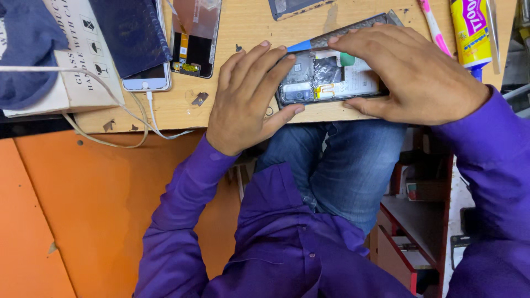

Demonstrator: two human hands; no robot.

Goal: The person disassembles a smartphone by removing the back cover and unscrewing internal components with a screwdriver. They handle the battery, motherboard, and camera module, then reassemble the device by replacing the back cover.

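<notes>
Opened phone (328, 77), back cover off and internal parts exposed, lying flat near the front edge of the wooden table (248, 27), between both hands. Left hand (248, 99): fingers spread across the phone's left end, thumb pressed against its near edge. Right hand (411, 74): palm arched over the phone's right end, fingers along the far edge, thumb on the near edge; both hands thus clamp the phone from opposite ends. A blue strip (301, 45) shows at the phone's far-left corner. Surroundings: a detached screen panel (196, 36) and a white phone (144, 77) with charging cable (154, 118) to the left; a yellow glue tube (471, 33) and pink tool (434, 25) to the right.
</notes>
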